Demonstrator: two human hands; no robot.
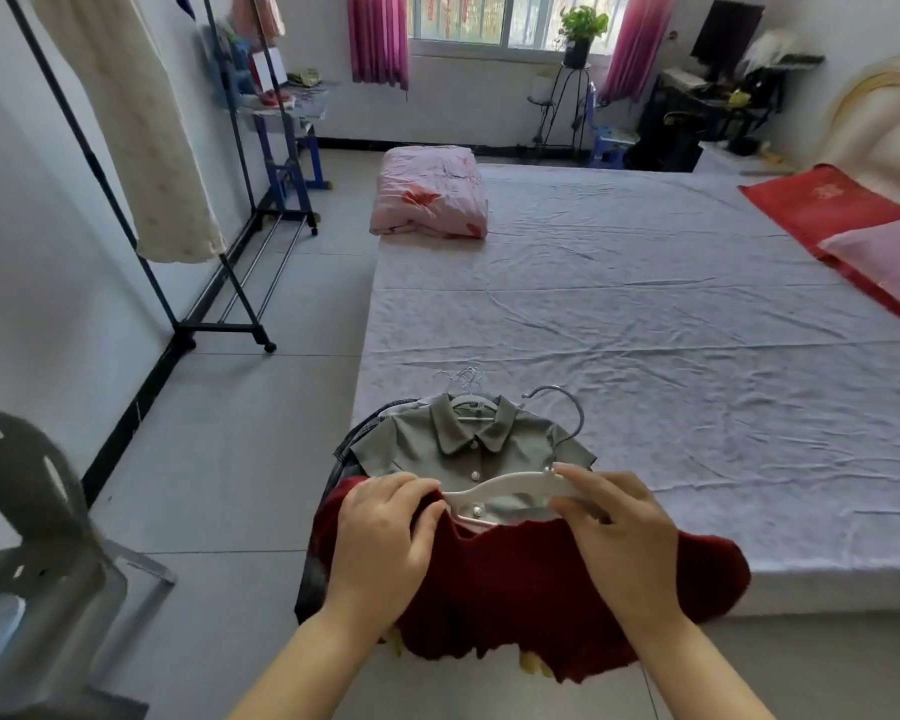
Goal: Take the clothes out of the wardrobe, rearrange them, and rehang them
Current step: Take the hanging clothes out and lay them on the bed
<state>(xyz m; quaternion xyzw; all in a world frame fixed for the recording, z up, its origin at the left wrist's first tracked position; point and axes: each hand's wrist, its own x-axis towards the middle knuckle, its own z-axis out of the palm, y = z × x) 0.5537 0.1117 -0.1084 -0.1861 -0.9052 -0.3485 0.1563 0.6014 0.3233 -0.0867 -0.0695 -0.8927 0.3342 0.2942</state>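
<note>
At the near corner of the bed (645, 330), a grey shirt (468, 449) tops a pile of clothes, and the red garment (515, 605) overlaps the pile's near edge. The left hand (380, 532) grips the red garment's neckline while the right hand (614, 527) pinches 1 arm of the white hanger (505, 485), probably to hold the opening steady as the hanger feeds in. The clothes rack (214, 327) stands left of the bed.

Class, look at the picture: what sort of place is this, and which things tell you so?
Most likely a bedroom: a wide bed with a folded quilt and a clothes rack by the wall.
</note>
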